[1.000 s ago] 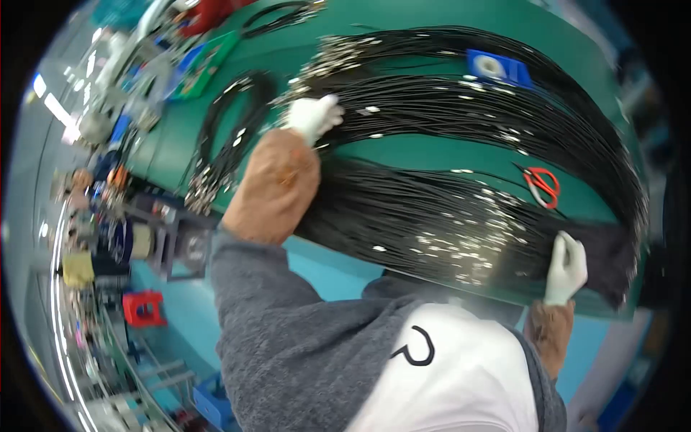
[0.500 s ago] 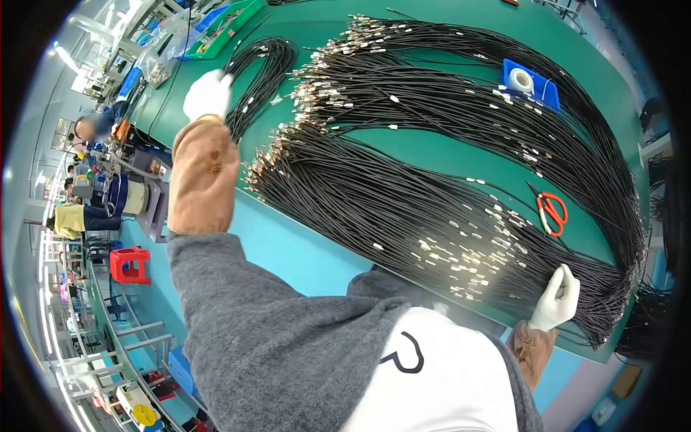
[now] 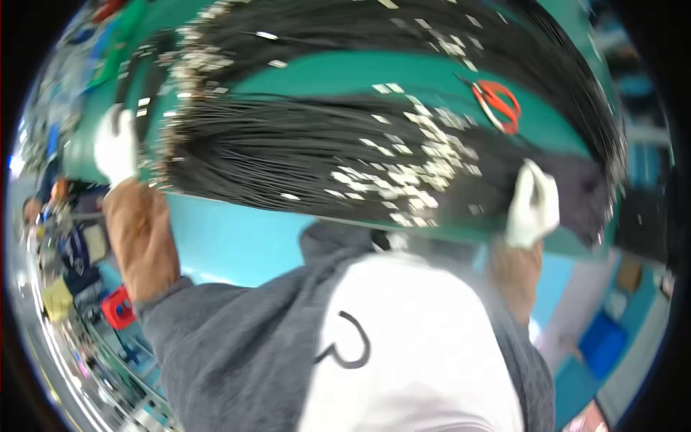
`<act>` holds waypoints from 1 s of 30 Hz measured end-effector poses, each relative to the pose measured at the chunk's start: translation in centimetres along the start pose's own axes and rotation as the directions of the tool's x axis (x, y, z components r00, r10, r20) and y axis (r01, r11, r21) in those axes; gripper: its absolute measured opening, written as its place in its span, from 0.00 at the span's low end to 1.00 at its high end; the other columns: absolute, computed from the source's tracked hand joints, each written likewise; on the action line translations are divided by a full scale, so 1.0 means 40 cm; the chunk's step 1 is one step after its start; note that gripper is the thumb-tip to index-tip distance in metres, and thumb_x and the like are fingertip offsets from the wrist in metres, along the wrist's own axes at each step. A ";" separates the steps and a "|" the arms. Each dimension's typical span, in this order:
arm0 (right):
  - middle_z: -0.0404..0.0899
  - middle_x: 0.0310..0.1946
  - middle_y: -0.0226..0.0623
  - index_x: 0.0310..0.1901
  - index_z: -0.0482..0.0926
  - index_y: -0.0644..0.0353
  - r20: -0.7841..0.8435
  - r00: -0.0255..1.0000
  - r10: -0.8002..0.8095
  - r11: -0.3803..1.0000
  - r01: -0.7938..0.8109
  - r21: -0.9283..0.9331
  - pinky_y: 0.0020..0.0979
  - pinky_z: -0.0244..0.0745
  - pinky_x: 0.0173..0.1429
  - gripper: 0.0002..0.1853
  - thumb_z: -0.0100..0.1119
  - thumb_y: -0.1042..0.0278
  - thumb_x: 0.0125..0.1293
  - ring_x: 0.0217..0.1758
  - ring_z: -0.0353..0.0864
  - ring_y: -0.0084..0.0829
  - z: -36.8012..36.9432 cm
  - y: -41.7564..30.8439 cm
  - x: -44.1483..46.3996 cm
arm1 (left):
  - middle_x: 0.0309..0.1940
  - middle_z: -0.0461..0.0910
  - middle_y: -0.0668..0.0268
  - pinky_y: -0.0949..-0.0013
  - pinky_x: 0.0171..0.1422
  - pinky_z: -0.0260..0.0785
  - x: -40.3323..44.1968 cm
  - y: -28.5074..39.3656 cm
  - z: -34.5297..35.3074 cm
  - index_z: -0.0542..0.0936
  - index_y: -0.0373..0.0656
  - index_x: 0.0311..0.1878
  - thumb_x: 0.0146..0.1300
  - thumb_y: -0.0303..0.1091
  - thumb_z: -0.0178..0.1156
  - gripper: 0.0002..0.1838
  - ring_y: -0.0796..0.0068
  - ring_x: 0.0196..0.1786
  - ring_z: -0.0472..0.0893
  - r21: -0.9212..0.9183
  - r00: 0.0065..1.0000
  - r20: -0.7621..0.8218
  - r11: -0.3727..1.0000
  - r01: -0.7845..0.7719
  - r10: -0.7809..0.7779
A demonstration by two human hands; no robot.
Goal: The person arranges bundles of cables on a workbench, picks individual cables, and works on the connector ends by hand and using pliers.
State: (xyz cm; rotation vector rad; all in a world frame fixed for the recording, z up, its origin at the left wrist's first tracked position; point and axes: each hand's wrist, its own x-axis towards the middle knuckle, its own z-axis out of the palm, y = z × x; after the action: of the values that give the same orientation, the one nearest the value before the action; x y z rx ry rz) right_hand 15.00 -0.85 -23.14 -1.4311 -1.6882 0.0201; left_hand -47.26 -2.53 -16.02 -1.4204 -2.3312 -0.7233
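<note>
My left hand point(image 3: 116, 147), in a white glove, is at the table's left edge beside the small bundle of black cables point(image 3: 144, 72). Motion smears its fingers, so their hold is unclear. My right hand point(image 3: 533, 205), also gloved in white, is over the right part of the near cable bundle point(image 3: 266, 155). Its fingers are bent with the tips together; anything between them is too small to make out. Pale tags or connectors point(image 3: 425, 162) dot this bundle, and metallic ends line its left side. Red-handled scissors or cutters point(image 3: 498, 106) lie behind it.
Another thick cable bundle point(image 3: 331, 29) curves along the back of the green table point(image 3: 345, 72) and down its right side. A red stool point(image 3: 118, 308) stands on the floor at left. A blue container point(image 3: 604, 344) is at lower right. People sit in the blurred left background.
The view has swung, shifting the table leftward and up. My left hand has come back from the small bundle's far end toward the near table edge. My right hand stays over the near bundle.
</note>
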 end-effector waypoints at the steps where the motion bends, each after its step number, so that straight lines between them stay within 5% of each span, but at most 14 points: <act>1: 0.81 0.31 0.36 0.40 0.85 0.64 -0.019 0.999 0.032 0.986 -0.029 0.163 0.22 0.70 0.35 0.08 0.63 0.82 0.59 0.29 0.74 0.26 -0.003 0.020 -0.004 | 0.50 0.83 0.59 0.65 0.59 0.72 -0.043 0.097 -0.013 0.81 0.40 0.55 0.64 0.40 0.60 0.19 0.62 0.52 0.81 -0.145 1.000 0.013 0.989 -0.026 0.028; 3: 0.80 0.31 0.33 0.41 0.86 0.64 -0.008 0.958 0.286 0.921 -0.272 0.280 0.22 0.68 0.35 0.09 0.63 0.81 0.59 0.29 0.74 0.25 -0.044 0.013 -0.017 | 0.51 0.82 0.59 0.66 0.62 0.70 -0.171 0.328 -0.026 0.81 0.41 0.55 0.64 0.35 0.61 0.18 0.63 0.54 0.80 -0.287 0.991 0.046 0.952 -0.110 0.128; 4: 0.80 0.31 0.33 0.41 0.86 0.64 -0.010 0.954 0.300 0.923 -0.287 0.257 0.22 0.68 0.35 0.09 0.63 0.81 0.59 0.29 0.74 0.25 -0.049 0.010 -0.016 | 0.51 0.82 0.59 0.66 0.62 0.70 -0.223 0.390 -0.011 0.81 0.41 0.55 0.64 0.35 0.61 0.18 0.63 0.54 0.80 -0.302 0.988 0.068 0.947 -0.112 0.138; 6: 0.82 0.33 0.33 0.41 0.86 0.62 -0.114 0.986 0.125 0.976 -0.101 0.196 0.21 0.70 0.36 0.10 0.64 0.81 0.57 0.32 0.75 0.24 -0.069 0.017 -0.019 | 0.54 0.80 0.59 0.63 0.64 0.68 -0.350 0.478 0.026 0.81 0.41 0.55 0.63 0.31 0.61 0.17 0.62 0.57 0.78 -0.327 0.836 0.014 0.792 -0.515 0.549; 13: 0.84 0.36 0.33 0.38 0.86 0.60 -0.088 0.985 -0.149 0.981 0.158 0.111 0.22 0.73 0.40 0.11 0.65 0.82 0.52 0.35 0.78 0.25 -0.015 0.033 -0.019 | 0.59 0.76 0.55 0.51 0.71 0.57 -0.551 0.565 0.100 0.78 0.38 0.59 0.63 0.42 0.54 0.25 0.53 0.61 0.74 -0.325 0.792 -0.060 0.738 -0.591 0.608; 22: 0.83 0.43 0.38 0.41 0.85 0.64 0.019 0.949 -0.316 0.930 0.305 0.203 0.23 0.73 0.45 0.13 0.62 0.83 0.54 0.41 0.78 0.27 -0.011 0.058 0.011 | 0.54 0.79 0.58 0.58 0.65 0.64 -0.474 0.617 0.164 0.80 0.38 0.54 0.61 0.38 0.58 0.20 0.59 0.56 0.75 -0.403 0.798 -0.092 0.711 -0.576 0.595; 26: 0.83 0.43 0.39 0.41 0.85 0.65 -0.011 1.000 -0.027 0.899 0.029 0.436 0.23 0.73 0.45 0.12 0.61 0.84 0.55 0.41 0.78 0.27 -0.032 0.040 -0.019 | 0.46 0.81 0.64 0.63 0.59 0.68 -0.461 0.702 0.107 0.84 0.42 0.45 0.56 0.34 0.65 0.13 0.65 0.51 0.76 -0.524 0.819 0.076 0.722 -0.452 0.569; 30: 0.84 0.39 0.34 0.37 0.86 0.60 -0.008 0.998 0.056 0.888 -0.046 0.457 0.24 0.74 0.44 0.11 0.64 0.82 0.51 0.38 0.79 0.27 -0.053 0.030 -0.022 | 0.38 0.80 0.71 0.66 0.50 0.68 -0.442 0.793 0.137 0.85 0.47 0.34 0.48 0.30 0.69 0.08 0.68 0.42 0.76 -0.487 0.731 0.130 0.685 -0.541 0.670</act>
State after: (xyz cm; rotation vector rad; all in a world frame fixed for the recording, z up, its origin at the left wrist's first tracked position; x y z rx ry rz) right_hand 17.20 -2.22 -23.04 -1.1104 -1.4989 0.4065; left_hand -11.00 -0.29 -21.41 -2.4971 -1.7033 -0.8648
